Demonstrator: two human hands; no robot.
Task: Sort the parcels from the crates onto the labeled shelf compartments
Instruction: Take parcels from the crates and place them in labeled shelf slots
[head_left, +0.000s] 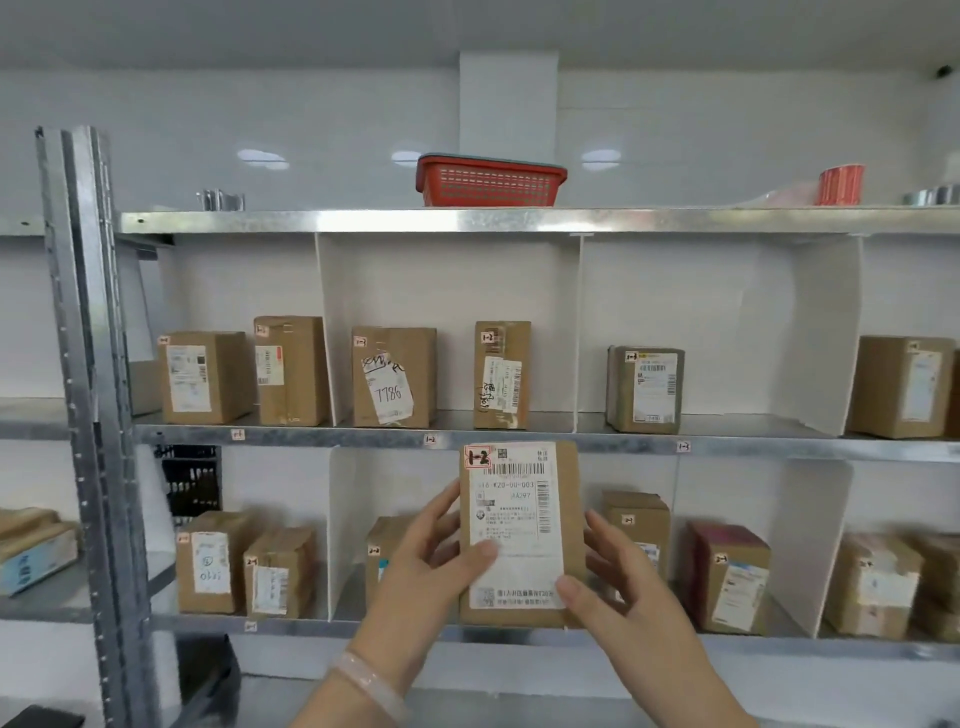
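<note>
I hold a brown cardboard parcel (569, 525) upright in front of the shelf, its white shipping label and a red-framed "1-2" tag facing me. My left hand (423, 561) grips its left edge with the thumb on the label. My right hand (615, 577) grips its right edge and lower corner. The parcel hangs just below the upper shelf edge, under the "1-2" shelf tag (430, 439). The 1-2 compartment (550, 322) above holds two upright parcels, one marked 7786 (393, 376) and a narrow one (501, 375).
Neighbouring compartments on both shelf rows hold brown parcels, split by white dividers (576, 332). A red basket (491, 180) and a red tape roll (840, 184) sit on the top shelf. A metal upright post (85, 395) stands at the left.
</note>
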